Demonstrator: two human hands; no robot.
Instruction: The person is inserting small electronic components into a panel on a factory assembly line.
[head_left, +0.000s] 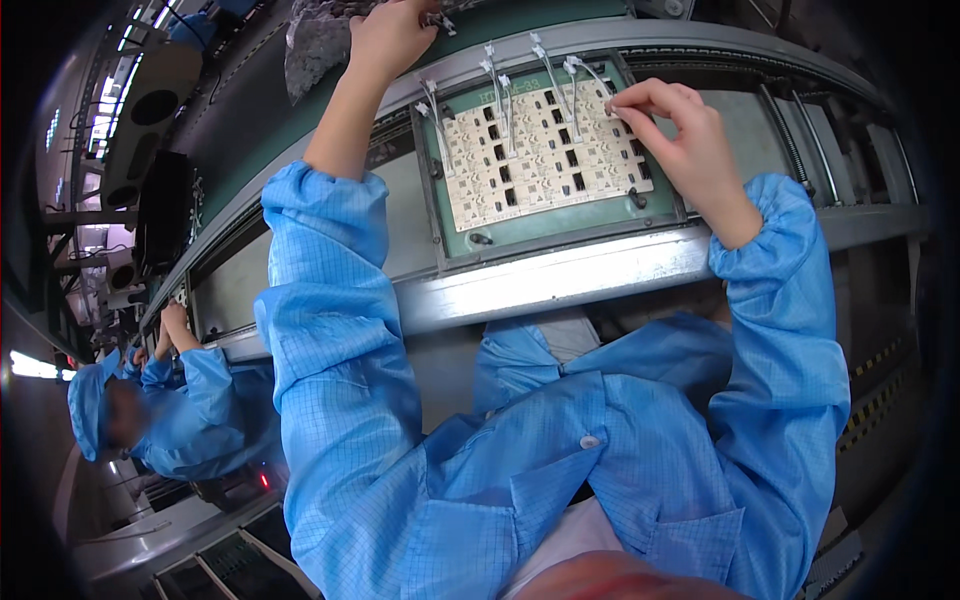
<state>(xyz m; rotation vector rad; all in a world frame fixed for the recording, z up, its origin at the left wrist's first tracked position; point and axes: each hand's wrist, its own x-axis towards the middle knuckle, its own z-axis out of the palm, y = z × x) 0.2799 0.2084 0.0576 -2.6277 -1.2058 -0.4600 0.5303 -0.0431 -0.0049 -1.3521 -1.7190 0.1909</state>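
Observation:
A pale circuit board panel [545,160] with several dark parts lies in a green fixture [465,245]. Short white wire leads [510,115] with white connectors stand up from the panel, several of them reaching over its far edge. At the panel's far right corner, my right hand [680,125] pinches the lower end of a wire lead [592,75] between thumb and forefinger. My left hand [393,42] is beyond the fixture, beside a clear plastic bag [315,50]. Its fingers are closed on a small wire lead [441,21] with white ends, partly hidden by the hand.
The fixture sits between the metal rails [560,275] of a conveyor, the near rail running between me and the panel. Dark clips [638,198] stand at the fixture's edges. A co-worker [200,410] in blue works farther along the line at left. Machinery [145,110] stands at far left.

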